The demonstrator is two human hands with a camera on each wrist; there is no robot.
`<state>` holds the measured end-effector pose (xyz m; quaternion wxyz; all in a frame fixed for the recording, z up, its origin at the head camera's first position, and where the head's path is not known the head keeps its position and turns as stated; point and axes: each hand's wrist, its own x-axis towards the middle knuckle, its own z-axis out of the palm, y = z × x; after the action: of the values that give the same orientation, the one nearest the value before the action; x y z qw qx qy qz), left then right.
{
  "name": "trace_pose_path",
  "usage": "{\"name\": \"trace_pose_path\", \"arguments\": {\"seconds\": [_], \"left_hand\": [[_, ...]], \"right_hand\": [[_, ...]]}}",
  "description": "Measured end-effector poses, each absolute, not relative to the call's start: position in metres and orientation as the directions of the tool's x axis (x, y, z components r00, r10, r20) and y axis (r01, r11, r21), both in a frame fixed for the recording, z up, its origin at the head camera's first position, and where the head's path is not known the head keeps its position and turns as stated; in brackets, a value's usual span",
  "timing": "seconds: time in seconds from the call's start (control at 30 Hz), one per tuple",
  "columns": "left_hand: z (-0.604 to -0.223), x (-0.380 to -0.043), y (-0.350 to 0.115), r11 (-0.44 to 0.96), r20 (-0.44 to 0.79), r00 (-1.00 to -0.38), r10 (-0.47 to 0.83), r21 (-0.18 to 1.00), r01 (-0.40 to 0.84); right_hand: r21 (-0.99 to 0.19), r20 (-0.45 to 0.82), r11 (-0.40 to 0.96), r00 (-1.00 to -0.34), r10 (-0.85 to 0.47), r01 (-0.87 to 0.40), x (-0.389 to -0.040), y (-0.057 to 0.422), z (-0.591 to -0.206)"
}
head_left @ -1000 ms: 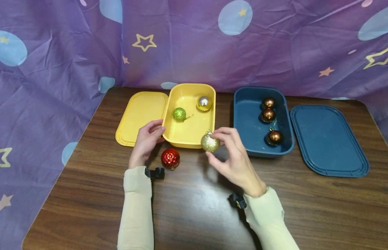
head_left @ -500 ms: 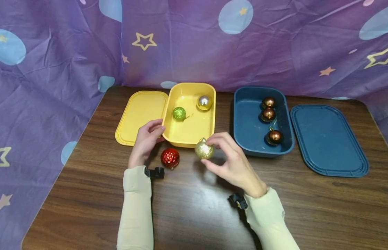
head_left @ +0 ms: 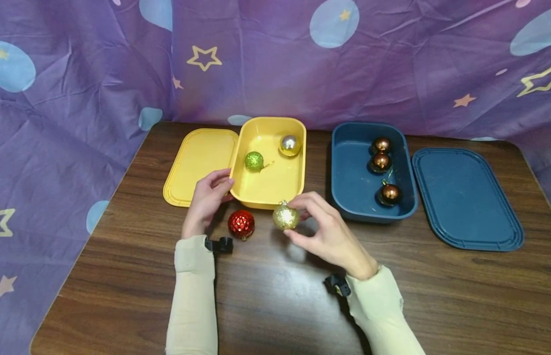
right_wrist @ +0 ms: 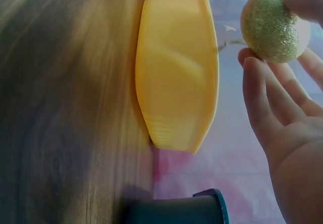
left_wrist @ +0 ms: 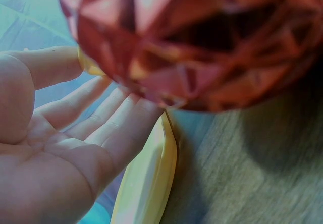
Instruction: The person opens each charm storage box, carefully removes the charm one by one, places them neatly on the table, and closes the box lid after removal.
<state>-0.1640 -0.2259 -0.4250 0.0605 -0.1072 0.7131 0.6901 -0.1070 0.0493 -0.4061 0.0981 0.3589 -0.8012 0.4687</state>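
Observation:
My right hand (head_left: 326,234) pinches a gold glitter bauble (head_left: 286,217) between thumb and fingers, just in front of the yellow box (head_left: 268,203). The bauble's small loop cap points away from me. At the box's near left corner, my left hand (head_left: 208,199) touches the rim with thumb and fingertips; in the left wrist view its fingers (left_wrist: 108,118) are extended, their tips hidden. A faceted red bauble (head_left: 241,224) lies on the table by the left wrist and looms large in the left wrist view. Inside the yellow box are a green glitter bauble (head_left: 254,161) and a shiny silver-gold one (head_left: 290,145).
A blue box (head_left: 355,214) with three brown baubles (head_left: 389,194) stands to the right. Its blue lid (head_left: 468,199) lies beside it. The yellow lid (head_left: 197,165) is left of the yellow box. A purple patterned cloth (head_left: 275,69) hangs behind the wooden table (head_left: 275,305).
The right hand has drawn the gold bauble left and toward me, from the yellow box's near right corner to in front of it. The left hand stays at the box.

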Motion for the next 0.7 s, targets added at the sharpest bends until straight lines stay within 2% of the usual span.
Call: {"name": "trace_pose_path", "arguments": {"seconds": [0.7], "left_hand": [[-0.4230, -0.1634, -0.2250, 0.034, -0.241, -0.967, -0.077, 0.969, -0.244]], "right_hand": [[-0.718, 0.271, 0.412, -0.771, -0.577, -0.560, -0.1071, 0.0507, -0.4139]]}}
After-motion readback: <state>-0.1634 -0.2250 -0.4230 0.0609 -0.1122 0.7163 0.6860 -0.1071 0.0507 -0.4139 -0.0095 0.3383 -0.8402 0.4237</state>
